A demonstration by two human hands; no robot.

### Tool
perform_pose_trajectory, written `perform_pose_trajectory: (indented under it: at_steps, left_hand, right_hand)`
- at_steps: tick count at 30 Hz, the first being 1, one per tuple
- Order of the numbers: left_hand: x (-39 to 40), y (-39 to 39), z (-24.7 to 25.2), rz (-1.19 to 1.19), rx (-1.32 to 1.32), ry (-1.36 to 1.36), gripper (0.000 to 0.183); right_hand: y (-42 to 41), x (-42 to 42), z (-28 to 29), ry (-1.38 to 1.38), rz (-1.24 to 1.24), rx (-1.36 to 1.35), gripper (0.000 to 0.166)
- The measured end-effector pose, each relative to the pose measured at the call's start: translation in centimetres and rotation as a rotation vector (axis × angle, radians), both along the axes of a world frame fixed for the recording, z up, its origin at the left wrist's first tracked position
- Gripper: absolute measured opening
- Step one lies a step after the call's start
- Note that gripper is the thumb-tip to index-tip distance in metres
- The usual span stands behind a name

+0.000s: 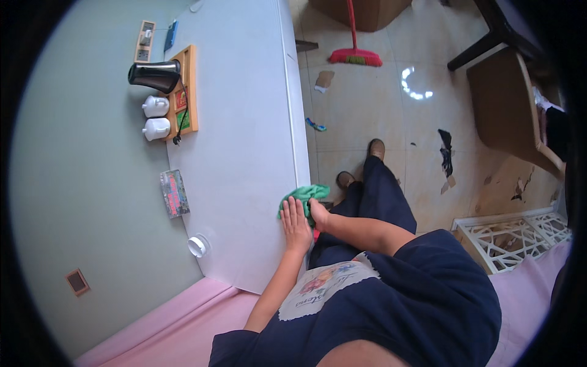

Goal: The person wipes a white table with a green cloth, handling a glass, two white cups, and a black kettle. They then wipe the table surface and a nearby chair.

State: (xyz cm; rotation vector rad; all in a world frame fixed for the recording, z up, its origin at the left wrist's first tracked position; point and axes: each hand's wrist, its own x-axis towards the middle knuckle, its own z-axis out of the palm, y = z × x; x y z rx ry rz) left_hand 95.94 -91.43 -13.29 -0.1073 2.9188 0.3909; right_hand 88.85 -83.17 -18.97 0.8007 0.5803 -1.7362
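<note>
A crumpled green cloth (314, 191) lies over the front edge of a long white tabletop (243, 137), part of it hanging past the edge. My left hand (296, 225) rests flat on the cloth, its fingers stretched out. Close beside it, my right hand (318, 214) is curled around the cloth at the table's edge; a small dark part shows by its fingers. Something red peeks out below my right hand, too covered to name.
On the table stand a wooden tray (195, 91) with an electric kettle (158, 76) and white lidded cups (157, 129), a patterned box (174, 193) and a white round container (197, 247). A red broom (355, 57), scraps and a cardboard box (502, 98) are on the floor.
</note>
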Motion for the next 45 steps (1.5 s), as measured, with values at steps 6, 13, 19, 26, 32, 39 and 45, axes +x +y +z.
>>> perform_pose_trajectory:
  at_steps: [6,13,19,26,32,39,45]
  left_hand:
    - [1.6,-0.3,1.8,0.07,0.077,0.077,0.061]
    - [-1.0,0.4,0.8,0.16,0.237,0.25,0.049]
    - [-5.5,1.1,1.3,0.308,0.472,0.144,0.044]
    - [-15.7,3.9,7.9,0.308,0.646,0.28,0.077]
    - [-24.9,7.7,11.7,0.265,0.766,0.217,0.061]
    - [-33.5,11.7,7.6,0.363,0.907,0.313,0.035]
    - [-39.0,14.4,7.2,0.33,0.857,0.304,0.038]
  right_hand:
    - [-2.1,-0.5,-1.5,-0.015,0.197,-0.066,0.054]
    - [0.8,-5.6,6.7,-0.024,0.275,0.139,0.051]
    - [1.5,-9.4,5.4,0.028,0.315,0.088,0.042]
    - [6.2,-17.2,12.3,0.357,0.234,0.067,0.055]
    - [13.9,-23.8,17.8,0.505,0.16,-0.102,0.058]
    - [20.9,-28.3,15.7,0.57,-0.003,-0.092,0.042]
    - [23.5,-32.6,16.6,0.601,-0.024,0.045,0.046]
